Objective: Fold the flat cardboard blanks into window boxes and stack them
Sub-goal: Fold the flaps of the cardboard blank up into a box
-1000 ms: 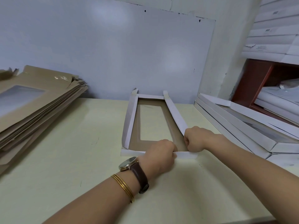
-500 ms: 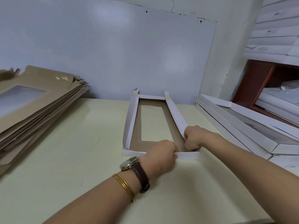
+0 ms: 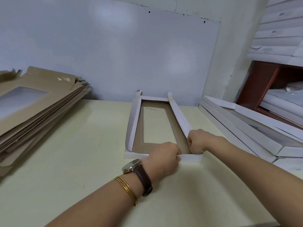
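A half-folded window box (image 3: 136, 122) lies on the pale table (image 3: 73, 161), brown inside, white outside, with a clear window in its floor. Its long side walls stand up. My left hand (image 3: 164, 157) grips the near end flap with curled fingers. My right hand (image 3: 199, 140) is curled at the near right corner, pinching the end of the right side wall where it meets that flap. A pile of flat brown blanks (image 3: 32, 112) lies at the left. Folded white boxes (image 3: 246, 128) are stacked at the right.
A grey-blue board (image 3: 123, 54) leans on the wall behind the table. At the far right a red-brown shelf (image 3: 262, 82) holds more white boxes, with others piled on top of it. Bare tabletop lies between the blank pile and the box.
My right hand has slid down into the near right corner of the box. The near end flap has risen a little under my left hand. The view shifted slightly.
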A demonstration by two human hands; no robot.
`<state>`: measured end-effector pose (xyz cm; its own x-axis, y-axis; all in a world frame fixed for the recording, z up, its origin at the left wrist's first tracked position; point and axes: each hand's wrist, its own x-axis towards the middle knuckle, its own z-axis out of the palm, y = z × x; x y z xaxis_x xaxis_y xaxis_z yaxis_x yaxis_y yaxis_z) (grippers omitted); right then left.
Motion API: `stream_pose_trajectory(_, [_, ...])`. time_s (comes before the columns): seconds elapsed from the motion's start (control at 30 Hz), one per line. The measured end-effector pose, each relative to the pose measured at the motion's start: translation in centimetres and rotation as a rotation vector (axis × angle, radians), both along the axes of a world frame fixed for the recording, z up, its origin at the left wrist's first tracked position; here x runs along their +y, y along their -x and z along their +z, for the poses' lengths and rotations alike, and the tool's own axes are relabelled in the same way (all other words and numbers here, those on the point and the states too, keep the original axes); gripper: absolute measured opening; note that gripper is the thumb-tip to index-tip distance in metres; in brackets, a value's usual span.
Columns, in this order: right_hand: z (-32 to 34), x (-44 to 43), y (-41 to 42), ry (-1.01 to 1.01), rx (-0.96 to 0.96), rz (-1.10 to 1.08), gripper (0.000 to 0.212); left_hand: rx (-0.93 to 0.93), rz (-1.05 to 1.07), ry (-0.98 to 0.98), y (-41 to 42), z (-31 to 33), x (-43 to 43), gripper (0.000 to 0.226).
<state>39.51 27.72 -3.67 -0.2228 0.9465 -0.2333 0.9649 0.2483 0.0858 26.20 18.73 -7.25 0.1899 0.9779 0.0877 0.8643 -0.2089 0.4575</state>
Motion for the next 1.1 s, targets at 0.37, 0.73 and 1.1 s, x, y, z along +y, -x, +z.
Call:
stream_pose_trajectory(0.37, [-0.1,0.4,0.4,-0.013,-0.01,-0.024,0.015,-0.007,-0.006,-0.016,0.0,-0.1,0.0,0.016])
stream_pose_trajectory(0.73, [1.3,-0.8,-0.1,0.068,0.082,0.19,0.024,0.0,-0.018,-0.028,0.1,-0.1,0.1,0.02])
stream_pose_trajectory(1.1, [0.5,-3.3,0.8,0.232,0.414,0.201,0.023,-0.087,0.033,0.02,0.6,0.3,0.6,0.027])
